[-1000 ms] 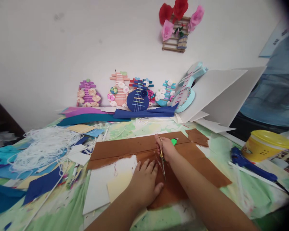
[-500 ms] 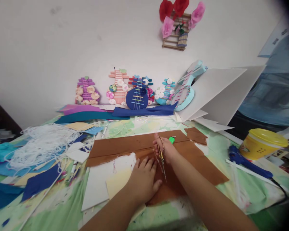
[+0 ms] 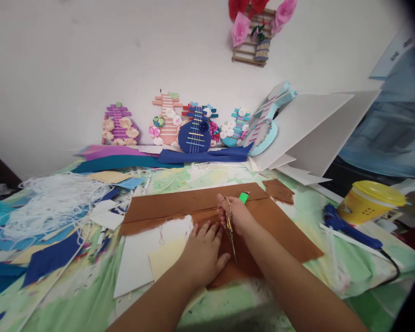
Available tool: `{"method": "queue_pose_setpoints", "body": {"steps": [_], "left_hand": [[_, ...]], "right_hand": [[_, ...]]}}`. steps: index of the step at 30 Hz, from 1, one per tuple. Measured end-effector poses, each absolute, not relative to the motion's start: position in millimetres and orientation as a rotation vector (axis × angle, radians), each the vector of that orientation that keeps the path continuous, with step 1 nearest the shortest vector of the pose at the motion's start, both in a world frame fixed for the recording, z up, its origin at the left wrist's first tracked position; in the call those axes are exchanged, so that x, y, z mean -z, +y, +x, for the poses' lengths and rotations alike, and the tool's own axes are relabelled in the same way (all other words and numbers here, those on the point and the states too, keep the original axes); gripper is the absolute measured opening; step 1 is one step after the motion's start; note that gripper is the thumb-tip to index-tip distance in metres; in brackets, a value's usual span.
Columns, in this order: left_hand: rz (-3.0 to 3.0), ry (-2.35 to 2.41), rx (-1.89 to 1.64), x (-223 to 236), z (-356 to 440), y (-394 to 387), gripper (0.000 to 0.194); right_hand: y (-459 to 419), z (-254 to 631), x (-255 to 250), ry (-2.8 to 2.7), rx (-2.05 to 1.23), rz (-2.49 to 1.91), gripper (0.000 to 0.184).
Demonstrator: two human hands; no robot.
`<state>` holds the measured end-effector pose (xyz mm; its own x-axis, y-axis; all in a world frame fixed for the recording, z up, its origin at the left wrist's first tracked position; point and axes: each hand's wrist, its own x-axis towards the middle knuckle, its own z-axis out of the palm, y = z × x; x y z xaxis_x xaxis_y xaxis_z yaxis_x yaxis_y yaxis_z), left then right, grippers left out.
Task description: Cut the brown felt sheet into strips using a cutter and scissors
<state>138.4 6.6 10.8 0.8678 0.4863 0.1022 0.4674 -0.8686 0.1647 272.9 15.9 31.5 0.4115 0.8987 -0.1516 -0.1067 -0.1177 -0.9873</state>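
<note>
My left hand (image 3: 204,251) lies flat with fingers spread on a large brown sheet (image 3: 280,226), pressing it near its front edge. In my right hand (image 3: 240,214) is a pair of scissors (image 3: 230,228) with gold-coloured handles, fingers closed around the loops. The slim blades point down and toward me, just right of my left hand, over the brown sheet. Just beyond my right hand a small bright green tool (image 3: 243,198) lies on the brown sheet; its kind is unclear. Left of my left hand are a white board (image 3: 129,265) and a cream paper piece (image 3: 166,258).
A tangle of white cord (image 3: 55,205) and coloured scraps cover the left side. At right are a blue glue gun (image 3: 351,230) and a yellow-lidded tub (image 3: 371,200). Decorated lute-shaped crafts (image 3: 194,136) stand along the wall, beside leaning white boards (image 3: 304,124).
The scissor blades, apart earlier, now look together, while my right hand keeps its grip. My left hand stays flat on the brown sheet. The view has tilted slightly down.
</note>
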Motion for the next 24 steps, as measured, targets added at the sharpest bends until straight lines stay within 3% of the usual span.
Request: {"method": "queue_pose_setpoints", "body": {"steps": [24], "left_hand": [[2.923, 0.773, -0.184, -8.2, 139.4, 8.1, 0.058]], "right_hand": [[9.9, 269.8, -30.7, -0.714, -1.016, -1.533, 0.042]]}}
